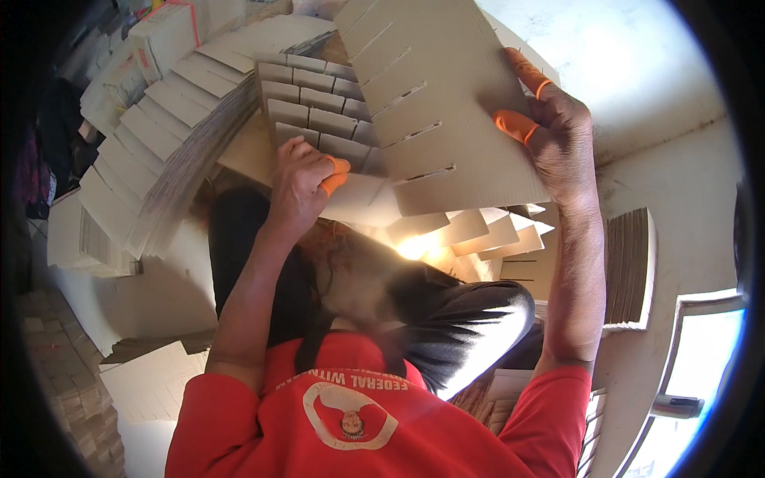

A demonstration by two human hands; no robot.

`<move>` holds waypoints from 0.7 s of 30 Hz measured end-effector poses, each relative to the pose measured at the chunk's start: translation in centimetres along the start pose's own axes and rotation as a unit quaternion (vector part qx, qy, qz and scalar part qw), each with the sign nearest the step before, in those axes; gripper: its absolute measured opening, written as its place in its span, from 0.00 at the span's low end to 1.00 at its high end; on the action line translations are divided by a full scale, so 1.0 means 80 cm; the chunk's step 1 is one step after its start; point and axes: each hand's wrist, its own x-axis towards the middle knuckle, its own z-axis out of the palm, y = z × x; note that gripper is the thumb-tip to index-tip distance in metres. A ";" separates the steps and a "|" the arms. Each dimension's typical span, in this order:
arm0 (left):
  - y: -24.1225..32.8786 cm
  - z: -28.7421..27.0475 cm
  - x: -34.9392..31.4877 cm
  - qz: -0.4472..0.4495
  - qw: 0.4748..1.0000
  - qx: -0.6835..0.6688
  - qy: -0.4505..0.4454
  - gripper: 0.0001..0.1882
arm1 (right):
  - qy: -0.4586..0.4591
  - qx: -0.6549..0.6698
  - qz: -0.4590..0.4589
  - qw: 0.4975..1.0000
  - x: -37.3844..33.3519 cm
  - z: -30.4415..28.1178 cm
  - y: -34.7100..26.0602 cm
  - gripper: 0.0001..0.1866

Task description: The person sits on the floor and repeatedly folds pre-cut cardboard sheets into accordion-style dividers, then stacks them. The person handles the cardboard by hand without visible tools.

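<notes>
My right hand [558,139] grips the right edge of a flat slotted cardboard sheet [462,95], with orange covers on its thumb and a finger. The sheet is tilted, and a row of narrow slits runs down its left side. Behind that side is a cardboard divider grid [323,99], made of crossed strips forming several cells. At the grid's near edge my left hand [303,182] is closed, its orange-covered fingertips together. What lies between them, if anything, is hidden.
Fanned stacks of cardboard pieces [171,119] curve along the left. Folded cardboard pieces [482,231] stand below the sheet, beside my bent leg [470,319]. Another cardboard stack [629,267] is at the right. More pieces [151,382] lie lower left.
</notes>
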 end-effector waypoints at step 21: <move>-0.004 0.001 0.003 -0.006 0.999 -0.033 -0.008 0.08 | -0.053 -0.059 -0.032 0.996 0.025 0.055 0.042 0.30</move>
